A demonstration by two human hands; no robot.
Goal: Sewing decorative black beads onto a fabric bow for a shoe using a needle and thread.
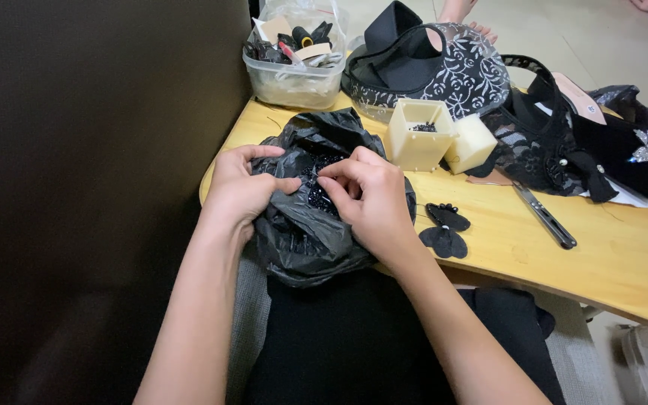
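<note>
A crumpled black plastic bag (301, 240) lies at the near edge of a light wooden table (609, 255), partly over my lap. Small shiny black beads (315, 196) show in its open mouth. My left hand (240, 184) grips the bag's left rim, thumb pinched against the plastic. My right hand (369, 196) holds the bag's right side, with its fingertips at the beads in the opening.
A cream square box (418, 135) with dark bits inside and its lid (472, 142) stand behind the bag. Two black fabric pieces (444, 229), a dark slim tool (545, 216), black lace garments (564, 142), a patterned black hat (444, 67) and a clear tub of supplies (294, 67) are nearby. A dark wall stands left.
</note>
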